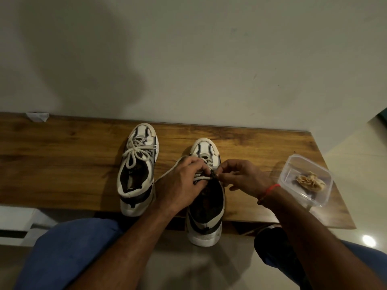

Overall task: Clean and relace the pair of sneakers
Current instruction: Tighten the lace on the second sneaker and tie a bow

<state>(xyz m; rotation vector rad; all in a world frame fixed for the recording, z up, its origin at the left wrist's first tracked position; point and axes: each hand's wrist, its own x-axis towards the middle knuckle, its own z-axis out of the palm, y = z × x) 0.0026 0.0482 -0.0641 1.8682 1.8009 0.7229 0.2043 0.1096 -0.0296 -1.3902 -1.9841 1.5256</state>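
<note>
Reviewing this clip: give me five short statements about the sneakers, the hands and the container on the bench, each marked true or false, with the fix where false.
1. The left sneaker has its lace tied in a bow. True.
2. Both hands are working on the left sneaker. False: the left hand and right hand are both at the lace of the right sneaker.
3. The right sneaker's heel sticks out past the near edge of the wooden bench. True.
4. The clear plastic container stands between the two sneakers. False: it sits to the right of both, near the bench's right end.
5. The container is empty. False: a crumpled beige cloth lies in it.
</note>
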